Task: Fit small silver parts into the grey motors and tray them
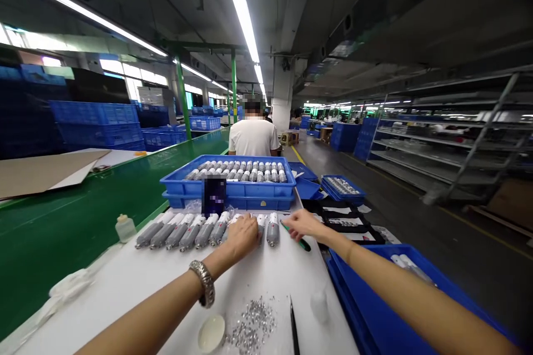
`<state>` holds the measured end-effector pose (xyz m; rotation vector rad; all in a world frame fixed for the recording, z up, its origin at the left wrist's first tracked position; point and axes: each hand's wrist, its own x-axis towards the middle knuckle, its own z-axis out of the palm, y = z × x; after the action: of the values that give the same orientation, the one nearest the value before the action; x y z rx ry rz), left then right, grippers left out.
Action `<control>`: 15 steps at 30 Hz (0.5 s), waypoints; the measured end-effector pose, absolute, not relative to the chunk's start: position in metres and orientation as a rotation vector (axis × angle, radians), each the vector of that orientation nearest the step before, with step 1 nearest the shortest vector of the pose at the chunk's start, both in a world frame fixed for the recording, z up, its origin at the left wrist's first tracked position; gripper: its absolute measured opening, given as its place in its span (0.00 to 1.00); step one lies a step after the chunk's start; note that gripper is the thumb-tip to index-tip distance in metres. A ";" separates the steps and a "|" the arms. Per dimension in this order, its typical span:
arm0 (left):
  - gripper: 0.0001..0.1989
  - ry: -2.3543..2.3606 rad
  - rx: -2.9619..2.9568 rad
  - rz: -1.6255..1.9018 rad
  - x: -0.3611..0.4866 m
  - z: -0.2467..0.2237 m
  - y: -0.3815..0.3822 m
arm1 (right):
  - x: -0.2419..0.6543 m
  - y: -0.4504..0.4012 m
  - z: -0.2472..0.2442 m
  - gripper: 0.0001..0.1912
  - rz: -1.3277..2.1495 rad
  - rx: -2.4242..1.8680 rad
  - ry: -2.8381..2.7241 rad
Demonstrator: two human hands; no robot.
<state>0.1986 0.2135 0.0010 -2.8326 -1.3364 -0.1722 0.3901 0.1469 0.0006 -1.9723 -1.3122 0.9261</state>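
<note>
A row of grey cylinders with white ends lies side by side across the white tabletop. My left hand, a patterned metal bracelet at its wrist, is curled over cylinders near the row's right end. Its fingers are closed down on one, mostly hidden beneath them. The rightmost cylinder lies between my two hands. My right hand is at the table's right edge, fingertips closed around a slim green-and-black tool. A heap of small metal parts is spread nearer to me, beside a round pale lid.
Behind the row stand stacked blue crates filled with similar cylinders. A dark pointed tool and white lump lie at front right. A squeeze bottle stands left. Blue bins flank the table; a person sits ahead.
</note>
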 end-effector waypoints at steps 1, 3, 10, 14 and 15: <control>0.16 -1.338 -2.822 -0.169 0.199 -0.001 0.213 | 0.381 0.163 -0.003 0.13 0.953 -2.009 -1.333; 0.16 -1.343 -2.819 -0.154 0.201 -0.003 0.212 | 0.372 0.182 -0.009 0.13 0.988 -2.071 -1.365; 0.16 -1.306 -2.957 -0.118 0.210 0.006 0.216 | 0.372 0.181 -0.006 0.13 1.059 -2.067 -1.302; 0.16 -1.393 -3.046 -0.115 0.224 -0.006 0.224 | 0.376 0.188 -0.001 0.12 1.143 -2.092 -1.160; 0.17 -1.420 -3.046 -0.169 0.227 -0.011 0.224 | 0.378 0.189 0.000 0.12 1.148 -2.099 -1.141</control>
<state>0.2270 0.2239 -0.0113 -3.0464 -1.4195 -0.1695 0.3777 0.1895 -0.0001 -2.0987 -1.1409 1.1479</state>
